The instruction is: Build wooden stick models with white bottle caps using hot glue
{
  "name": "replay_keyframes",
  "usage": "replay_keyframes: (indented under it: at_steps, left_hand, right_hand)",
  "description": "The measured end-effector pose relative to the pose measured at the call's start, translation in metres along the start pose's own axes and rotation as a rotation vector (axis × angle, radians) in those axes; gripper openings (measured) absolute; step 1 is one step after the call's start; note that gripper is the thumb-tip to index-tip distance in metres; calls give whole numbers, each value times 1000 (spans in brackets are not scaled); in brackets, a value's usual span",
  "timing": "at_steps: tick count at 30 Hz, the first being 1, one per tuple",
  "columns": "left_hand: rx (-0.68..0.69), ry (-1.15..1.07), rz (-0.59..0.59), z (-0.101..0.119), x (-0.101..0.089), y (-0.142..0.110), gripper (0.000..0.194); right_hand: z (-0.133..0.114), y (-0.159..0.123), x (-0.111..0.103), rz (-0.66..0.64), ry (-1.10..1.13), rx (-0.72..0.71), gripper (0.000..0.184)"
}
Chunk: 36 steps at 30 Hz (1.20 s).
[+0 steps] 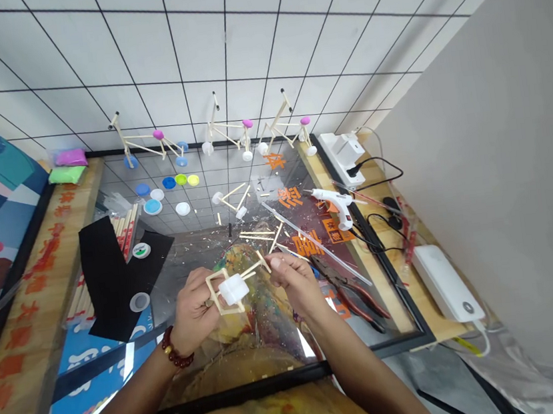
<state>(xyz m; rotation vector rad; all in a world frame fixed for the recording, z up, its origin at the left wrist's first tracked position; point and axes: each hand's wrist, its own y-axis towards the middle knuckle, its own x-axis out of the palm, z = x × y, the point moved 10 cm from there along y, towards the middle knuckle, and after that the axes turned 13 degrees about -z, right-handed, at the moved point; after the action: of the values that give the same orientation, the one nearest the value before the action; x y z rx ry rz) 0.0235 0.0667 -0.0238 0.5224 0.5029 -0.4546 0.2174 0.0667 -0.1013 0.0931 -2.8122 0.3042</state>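
Note:
My left hand (196, 314) is closed on a small square frame of pale wooden sticks (232, 309). A white block (233, 289) sits at the middle of this frame, and thin sticks run from it to the right. At their far end is a short crosspiece (263, 261), pinched between the thumb and fingers of my right hand (296, 282). The frame is held up above the glass tabletop, in front of my body. Loose wooden sticks (257, 235) lie just beyond my hands. Part of the frame is hidden behind my left fingers.
Three small stick tricycles (227, 130) stand along the back wall. A hot glue gun (333, 205), pliers (352, 295) and a clear glue stick (319, 245) lie on the right. Colored lids (169, 182) and black sheets (108, 274) are at left. A power strip (338, 159) borders the table.

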Motion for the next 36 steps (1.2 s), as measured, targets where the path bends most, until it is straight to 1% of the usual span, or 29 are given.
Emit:
replay_keyframes:
  at_steps: [3, 6, 11, 13, 15, 19, 22, 25, 26, 27, 28, 30, 32, 33, 35, 36]
  left_hand:
    - [-2, 26, 3, 0, -1, -1, 15]
    - [-14, 51, 19, -2, -2, -2, 16]
    - [-46, 42, 33, -8, -1, -4, 15]
    - [-62, 15, 40, -10, -1, -5, 17]
    - [-114, -22, 38, -15, 1, -6, 18]
    - [-250, -121, -12, -26, 9, -7, 18]
    - [-263, -166, -17, -27, 9, -9, 21]
    - [-273, -209, 20, -31, 4, -12, 18]
    - [-290, -223, 34, -34, 2, -13, 18]
    - [-309, -237, 43, -36, 0, -14, 18]
    - [-333, -250, 49, -39, -1, -16, 18]
    - [-387, -283, 51, -44, -1, -18, 19]
    - [-426, -319, 48, -48, 0, -20, 20]
    - [-434, -332, 47, -48, 0, -20, 20]
    - [-424, -341, 46, -47, 0, -20, 19]
    - [-411, -342, 43, -46, 0, -19, 19]
  right_hand:
    - [-4, -1, 2, -10, -102, -12, 29]
    - [-8, -3, 2, 8, -196, -46, 27]
    - [-11, -5, 0, 32, -234, -64, 25]
    - [-13, -5, -2, 47, -239, -78, 24]
    - [-17, -6, -6, 81, -242, -99, 23]
    - [-19, -10, -11, 148, -286, -112, 23]
    - [-22, -12, -18, 208, -303, -140, 22]
    - [-31, -15, -37, 321, -264, -229, 23]
    - [-34, -14, -41, 334, -272, -243, 24]
    - [-35, -11, -43, 315, -300, -233, 25]
    - [-33, -7, -41, 266, -346, -199, 26]
    - [-23, 2, -31, 116, -473, -100, 25]
    - [-15, 4, -19, -2, -619, -55, 22]
    - [-13, 4, -14, -38, -695, -60, 18]
    - [-13, 1, -7, -64, -825, -98, 10]
    - [-15, 0, -4, -60, -858, -119, 14]
